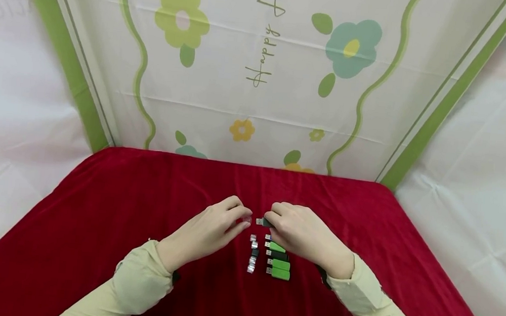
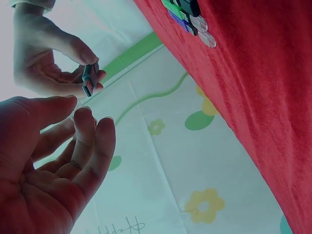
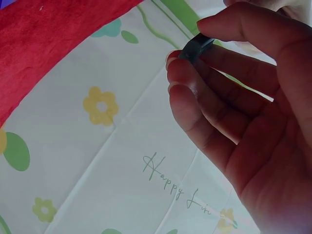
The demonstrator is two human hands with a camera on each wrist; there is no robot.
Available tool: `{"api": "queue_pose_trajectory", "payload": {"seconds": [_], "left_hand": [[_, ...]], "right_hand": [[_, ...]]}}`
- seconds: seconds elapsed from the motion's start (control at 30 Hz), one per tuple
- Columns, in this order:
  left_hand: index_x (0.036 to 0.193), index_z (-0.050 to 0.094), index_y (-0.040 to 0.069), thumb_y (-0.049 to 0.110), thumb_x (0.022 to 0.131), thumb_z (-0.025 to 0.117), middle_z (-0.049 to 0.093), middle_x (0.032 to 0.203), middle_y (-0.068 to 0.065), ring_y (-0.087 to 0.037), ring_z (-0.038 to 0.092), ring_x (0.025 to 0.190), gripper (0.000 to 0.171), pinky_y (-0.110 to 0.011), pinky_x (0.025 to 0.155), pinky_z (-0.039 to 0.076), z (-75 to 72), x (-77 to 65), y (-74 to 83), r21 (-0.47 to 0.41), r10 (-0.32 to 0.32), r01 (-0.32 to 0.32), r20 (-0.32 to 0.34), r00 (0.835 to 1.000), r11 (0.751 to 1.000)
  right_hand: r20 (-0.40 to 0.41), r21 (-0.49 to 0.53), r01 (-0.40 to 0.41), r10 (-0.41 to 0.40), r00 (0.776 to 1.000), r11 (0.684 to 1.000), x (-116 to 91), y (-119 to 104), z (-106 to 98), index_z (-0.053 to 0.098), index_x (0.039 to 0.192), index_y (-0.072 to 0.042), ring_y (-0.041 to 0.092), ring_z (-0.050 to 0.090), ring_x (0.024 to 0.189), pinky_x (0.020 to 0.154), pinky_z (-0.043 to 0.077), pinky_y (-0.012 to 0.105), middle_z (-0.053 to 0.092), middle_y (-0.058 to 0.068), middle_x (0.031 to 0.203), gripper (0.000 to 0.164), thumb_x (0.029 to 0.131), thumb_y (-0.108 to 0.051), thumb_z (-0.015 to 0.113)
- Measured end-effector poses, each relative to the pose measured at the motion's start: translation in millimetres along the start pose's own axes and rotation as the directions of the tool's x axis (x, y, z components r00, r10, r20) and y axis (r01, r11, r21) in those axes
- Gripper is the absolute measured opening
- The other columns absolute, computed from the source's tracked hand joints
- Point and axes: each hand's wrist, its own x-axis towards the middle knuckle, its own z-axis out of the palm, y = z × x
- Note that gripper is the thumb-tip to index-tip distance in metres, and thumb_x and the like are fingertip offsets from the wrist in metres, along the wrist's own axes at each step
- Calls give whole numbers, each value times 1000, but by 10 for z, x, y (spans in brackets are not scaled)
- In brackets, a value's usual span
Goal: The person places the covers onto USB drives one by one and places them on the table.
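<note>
Between thumb and fingertips, my right hand pinches a dark USB flash drive, its bare metal plug pointing left. In the right wrist view the drive's dark body shows between the thumb and fingers. My left hand pinches a small clear cap at its fingertips, a short gap away from the plug. The left wrist view shows the plug of the drive facing that hand; the cap is hidden there behind the fingers.
Below the hands, a column of uncapped drives lies on the red cloth, among them a green drive and a black drive. Left of it runs a column of clear caps with one black cap. A flower-printed curtain stands behind.
</note>
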Motion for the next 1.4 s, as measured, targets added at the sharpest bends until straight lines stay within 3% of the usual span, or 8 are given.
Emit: {"api": "queue_pose_trajectory", "payload": {"seconds": [0.43,1.4], "left_hand": [[99,61,6,12,83,64,50,90,1,-4,47,68,18,-10,60,39,39,-28,29,-2,-27,27,24,999,1000],[98,61,7,11,82,65,50,91,1,-2,48,69,17,-7,61,37,33,-20,33,-35,22,-21,31,999,999]], "right_hand": [[-12,-20,17,-17,1000,1000,-13,-25,17,52,69,-11,8,28,51,45,27,18,35,-4,62,8,72,-6,57],[-31,-11,20,-20,999,1000,-3,-54,-23,54,72,-11,8,29,52,45,28,17,37,-4,64,5,73,-6,55]]}}
